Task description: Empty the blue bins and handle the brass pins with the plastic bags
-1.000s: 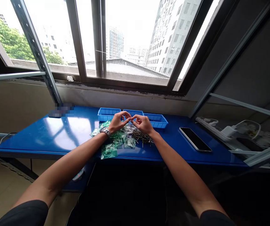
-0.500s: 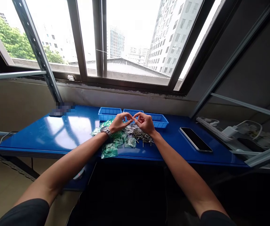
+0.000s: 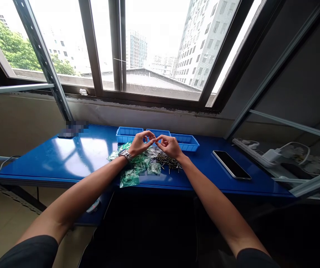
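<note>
My left hand (image 3: 141, 143), with a watch (image 3: 125, 154) at its wrist, is pinched, its fingertips meeting those of my right hand (image 3: 170, 146). My right hand is pinched too; whatever lies between the fingertips is too small to make out. Below my left hand lie green-tinted clear packets (image 3: 130, 178). A pile of dark and brassy screws (image 3: 169, 162) sits under my right hand. Behind both hands stand three blue bins: a left one (image 3: 129, 138), a middle one (image 3: 157, 131) partly hidden by my fingers, and a right one (image 3: 189, 147).
The blue table (image 3: 93, 160) stands against a wall under a window. A phone (image 3: 232, 164) lies to the right, and a blurred dark item (image 3: 67, 133) at the back left. A power strip with a white plug (image 3: 271, 155) is beyond the right edge, among metal posts.
Both hands have shifted very slightly to the left, fingertips still together. The packets, screws and bins have stayed as they were.
</note>
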A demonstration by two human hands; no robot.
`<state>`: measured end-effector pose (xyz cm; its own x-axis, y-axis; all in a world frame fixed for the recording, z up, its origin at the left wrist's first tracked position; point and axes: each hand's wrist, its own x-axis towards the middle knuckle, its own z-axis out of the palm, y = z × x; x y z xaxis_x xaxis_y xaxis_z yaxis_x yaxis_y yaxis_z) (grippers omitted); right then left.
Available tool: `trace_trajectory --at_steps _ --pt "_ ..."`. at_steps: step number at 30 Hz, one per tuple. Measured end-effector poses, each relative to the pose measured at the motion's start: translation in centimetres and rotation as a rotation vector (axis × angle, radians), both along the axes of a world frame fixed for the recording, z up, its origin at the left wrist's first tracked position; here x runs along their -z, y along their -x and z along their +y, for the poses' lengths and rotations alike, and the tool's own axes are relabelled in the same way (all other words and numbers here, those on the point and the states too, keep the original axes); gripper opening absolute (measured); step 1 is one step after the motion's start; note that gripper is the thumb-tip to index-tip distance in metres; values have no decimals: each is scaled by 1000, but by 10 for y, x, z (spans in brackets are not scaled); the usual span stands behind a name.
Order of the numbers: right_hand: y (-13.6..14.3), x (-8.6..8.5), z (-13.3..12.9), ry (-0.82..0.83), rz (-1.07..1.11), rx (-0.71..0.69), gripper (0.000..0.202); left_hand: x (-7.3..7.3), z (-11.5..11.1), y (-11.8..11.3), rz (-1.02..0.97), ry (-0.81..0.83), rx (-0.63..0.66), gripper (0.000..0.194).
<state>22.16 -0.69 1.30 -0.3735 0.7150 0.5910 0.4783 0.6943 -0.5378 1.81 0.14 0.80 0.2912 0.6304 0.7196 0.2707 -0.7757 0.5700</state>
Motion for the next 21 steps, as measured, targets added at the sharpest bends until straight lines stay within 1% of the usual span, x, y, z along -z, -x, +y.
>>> trace_trajectory --at_steps 5,9,14,21 --pt "-2 -3 -2 -31 22 39 20 -1 0 1 8 0 -4 25" --pt "-1 -5 -5 -65 62 74 21 -1 0 1 36 3 8 22" --pt "2 -5 -8 -83 72 60 20 -1 -2 0 89 4 59 18" --pt "-2 -5 -5 -67 80 54 18 -1 -1 1 31 5 24 20"
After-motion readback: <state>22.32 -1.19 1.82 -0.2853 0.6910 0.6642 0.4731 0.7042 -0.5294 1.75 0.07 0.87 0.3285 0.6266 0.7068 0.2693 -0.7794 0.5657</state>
